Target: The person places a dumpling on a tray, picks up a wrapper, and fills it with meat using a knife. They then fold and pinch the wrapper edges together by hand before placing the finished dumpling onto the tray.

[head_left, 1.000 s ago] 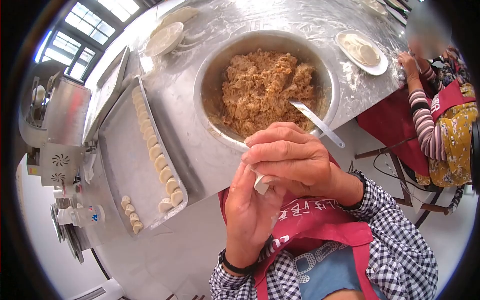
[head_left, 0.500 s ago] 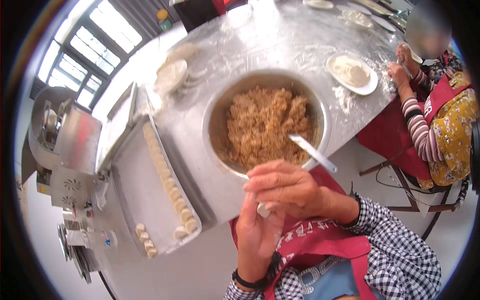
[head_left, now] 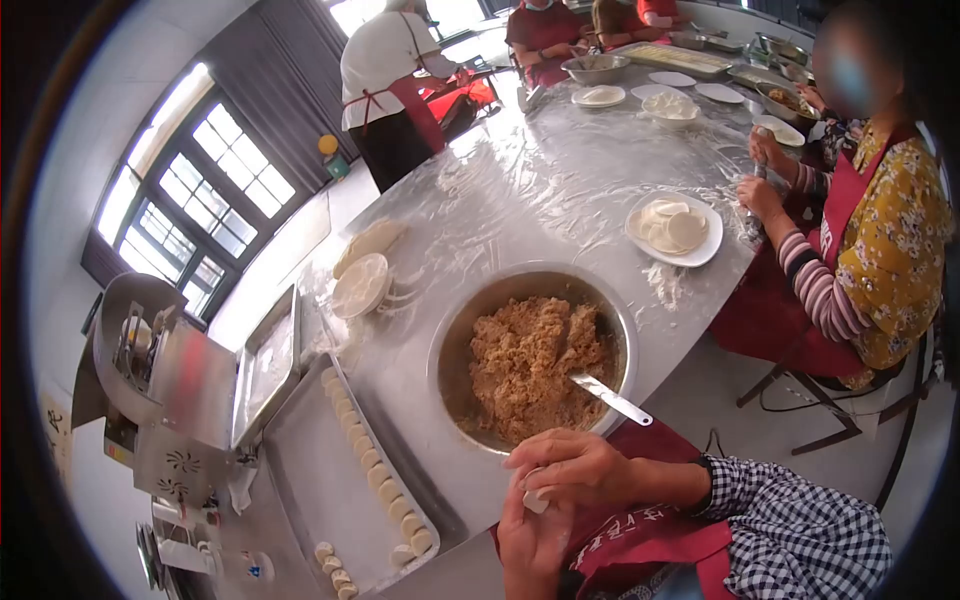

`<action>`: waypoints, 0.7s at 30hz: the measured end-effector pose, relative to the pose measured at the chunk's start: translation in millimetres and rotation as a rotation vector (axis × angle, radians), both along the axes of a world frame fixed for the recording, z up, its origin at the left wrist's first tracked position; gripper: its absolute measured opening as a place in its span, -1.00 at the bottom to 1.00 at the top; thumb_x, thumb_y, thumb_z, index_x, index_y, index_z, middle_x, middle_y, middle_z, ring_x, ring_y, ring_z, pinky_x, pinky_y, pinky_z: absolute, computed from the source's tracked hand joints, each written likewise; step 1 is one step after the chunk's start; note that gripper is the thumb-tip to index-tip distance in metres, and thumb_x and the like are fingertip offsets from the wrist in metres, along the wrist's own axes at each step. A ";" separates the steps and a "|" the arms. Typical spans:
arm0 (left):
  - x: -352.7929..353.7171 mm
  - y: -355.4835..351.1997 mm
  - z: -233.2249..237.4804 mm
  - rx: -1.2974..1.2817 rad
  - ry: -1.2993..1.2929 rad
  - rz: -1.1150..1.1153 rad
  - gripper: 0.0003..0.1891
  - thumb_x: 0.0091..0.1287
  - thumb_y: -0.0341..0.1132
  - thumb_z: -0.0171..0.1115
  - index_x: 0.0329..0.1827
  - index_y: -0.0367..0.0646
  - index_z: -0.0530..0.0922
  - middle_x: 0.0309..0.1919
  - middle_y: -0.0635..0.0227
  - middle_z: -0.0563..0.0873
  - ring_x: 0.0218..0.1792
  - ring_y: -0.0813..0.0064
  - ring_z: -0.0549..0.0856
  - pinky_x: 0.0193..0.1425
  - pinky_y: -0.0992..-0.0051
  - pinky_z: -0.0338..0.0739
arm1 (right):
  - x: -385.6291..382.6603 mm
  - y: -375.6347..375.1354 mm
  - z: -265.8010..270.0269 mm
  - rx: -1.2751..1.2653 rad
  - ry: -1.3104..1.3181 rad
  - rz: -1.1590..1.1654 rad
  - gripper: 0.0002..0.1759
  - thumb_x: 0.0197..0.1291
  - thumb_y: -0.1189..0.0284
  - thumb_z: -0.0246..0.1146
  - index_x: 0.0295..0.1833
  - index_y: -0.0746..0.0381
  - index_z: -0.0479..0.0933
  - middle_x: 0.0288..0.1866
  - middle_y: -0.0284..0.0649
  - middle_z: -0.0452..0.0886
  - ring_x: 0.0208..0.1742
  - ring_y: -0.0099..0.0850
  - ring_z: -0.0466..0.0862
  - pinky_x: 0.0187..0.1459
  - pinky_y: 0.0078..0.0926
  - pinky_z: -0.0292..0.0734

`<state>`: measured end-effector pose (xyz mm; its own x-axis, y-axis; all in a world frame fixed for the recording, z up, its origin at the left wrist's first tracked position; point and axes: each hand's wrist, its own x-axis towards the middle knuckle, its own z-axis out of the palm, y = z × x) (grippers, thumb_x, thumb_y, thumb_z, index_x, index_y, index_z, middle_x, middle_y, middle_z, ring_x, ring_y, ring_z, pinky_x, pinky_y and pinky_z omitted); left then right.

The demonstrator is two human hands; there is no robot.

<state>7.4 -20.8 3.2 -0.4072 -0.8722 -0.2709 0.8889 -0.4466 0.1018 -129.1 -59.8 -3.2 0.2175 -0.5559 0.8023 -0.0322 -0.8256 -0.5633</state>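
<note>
A small white dumpling (head_left: 536,500) is mostly hidden between my two hands; only an edge of its dough shows. My left hand (head_left: 537,542) cups it from below with the fingers upright. Over the top bends my right hand (head_left: 572,468), its fingers closed on the dough. Just beyond my hands stands a large metal bowl (head_left: 452,330) of brown minced filling (head_left: 530,360). A flat spatula-like utensil with a pale handle (head_left: 615,400) is stuck in the filling and leans over the rim. To the left, a metal tray (head_left: 325,470) bears rows of shaped dumplings (head_left: 375,470).
Round wrappers lie on a white plate (head_left: 700,250) at right, and another stack of wrappers (head_left: 360,287) is at left. A co-worker (head_left: 890,240) sits at the right table edge. A machine (head_left: 185,370) stands left. Other people are at the far end.
The view has tilted up, so the bowl, tray and hands appear lower and the far table end with more people shows. Both hands stay closed together on the dumpling.
</note>
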 end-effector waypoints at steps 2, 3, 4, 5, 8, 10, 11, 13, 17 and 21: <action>2.4 1.0 -0.5 -0.019 0.014 -0.032 -0.66 0.43 -0.29 -0.19 0.16 -0.29 0.32 0.06 0.19 0.51 0.03 0.37 0.55 0.11 0.39 0.50 | 1.2 3.8 3.8 0.073 -0.025 -0.002 -0.85 0.01 0.51 0.29 -0.24 0.27 0.58 0.01 -0.11 0.56 0.00 -0.21 0.58 0.01 -0.32 0.48; 4.0 1.3 -0.6 -0.034 0.029 -0.052 -0.66 0.43 -0.28 -0.18 0.15 -0.28 0.33 0.05 0.20 0.52 0.04 0.37 0.55 0.13 0.38 0.48 | 1.4 4.4 4.6 0.072 -0.026 -0.012 -0.85 0.01 0.51 0.29 -0.24 0.27 0.58 0.01 -0.11 0.56 0.00 -0.21 0.58 0.01 -0.32 0.48; 4.6 1.1 -1.5 -0.033 0.028 -0.060 -0.66 0.43 -0.28 -0.18 0.15 -0.28 0.33 0.05 0.20 0.52 0.04 0.37 0.55 0.13 0.38 0.48 | 1.3 4.9 4.8 0.087 -0.034 -0.003 -0.84 0.00 0.51 0.29 -0.25 0.26 0.58 0.01 -0.12 0.56 0.00 -0.22 0.58 0.01 -0.32 0.48; 5.2 1.2 -2.8 -0.036 0.059 -0.054 -0.66 0.43 -0.27 -0.18 0.15 -0.28 0.33 0.05 0.21 0.52 0.05 0.37 0.54 0.14 0.36 0.47 | 1.5 5.6 4.7 0.103 -0.041 0.009 -0.84 -0.01 0.51 0.29 -0.25 0.26 0.58 0.01 -0.12 0.55 0.00 -0.22 0.58 0.01 -0.32 0.48; 6.9 2.8 -8.4 -0.057 0.072 -0.029 -0.66 0.43 -0.25 -0.18 0.15 -0.27 0.34 0.06 0.22 0.51 0.06 0.36 0.53 0.15 0.34 0.45 | 4.0 4.5 -2.4 0.075 -0.054 0.009 -0.84 -0.03 0.51 0.30 -0.26 0.24 0.58 0.00 -0.13 0.56 0.00 -0.23 0.58 0.00 -0.31 0.49; 7.0 4.2 -8.8 -0.073 0.055 -0.010 -0.66 0.43 -0.25 -0.18 0.14 -0.27 0.34 0.05 0.22 0.52 0.07 0.35 0.53 0.15 0.33 0.44 | 3.5 5.4 -1.6 0.086 -0.048 0.006 -0.83 -0.04 0.52 0.30 -0.26 0.24 0.58 -0.01 -0.13 0.56 0.00 -0.23 0.58 0.00 -0.31 0.49; 6.8 4.2 -7.2 -0.065 0.035 -0.014 -0.66 0.43 -0.25 -0.18 0.13 -0.27 0.34 0.05 0.23 0.51 0.06 0.35 0.53 0.15 0.31 0.44 | 3.0 5.8 -0.8 0.091 -0.040 0.003 -0.83 -0.06 0.52 0.31 -0.27 0.23 0.58 -0.01 -0.13 0.56 0.00 -0.23 0.58 0.00 -0.31 0.49; 5.3 4.4 -3.5 -0.058 0.015 -0.019 -0.67 0.43 -0.26 -0.17 0.12 -0.26 0.35 0.05 0.23 0.51 0.06 0.34 0.53 0.16 0.29 0.44 | 1.6 6.8 2.6 0.099 -0.033 0.013 -0.82 -0.07 0.53 0.31 -0.27 0.24 0.58 -0.01 -0.14 0.56 0.00 -0.23 0.58 -0.01 -0.31 0.50; 6.0 6.1 -8.5 -0.083 -0.094 -0.004 -0.65 0.43 -0.25 -0.17 0.15 -0.29 0.33 0.05 0.20 0.51 0.04 0.33 0.54 0.16 0.30 0.43 | 1.4 5.6 -3.8 0.087 -0.030 0.045 -0.83 -0.11 0.55 0.32 -0.30 0.24 0.56 -0.01 -0.15 0.55 -0.03 -0.23 0.59 -0.04 -0.31 0.51; 4.6 8.0 -3.8 -0.090 -0.198 -0.007 -0.58 0.43 -0.19 -0.19 0.21 -0.32 0.29 0.07 0.17 0.51 0.04 0.33 0.54 0.15 0.33 0.44 | 0.6 7.6 -0.1 0.111 -0.022 0.044 -0.84 -0.12 0.57 0.31 -0.34 0.25 0.54 0.00 -0.15 0.54 -0.05 -0.23 0.60 -0.07 -0.32 0.52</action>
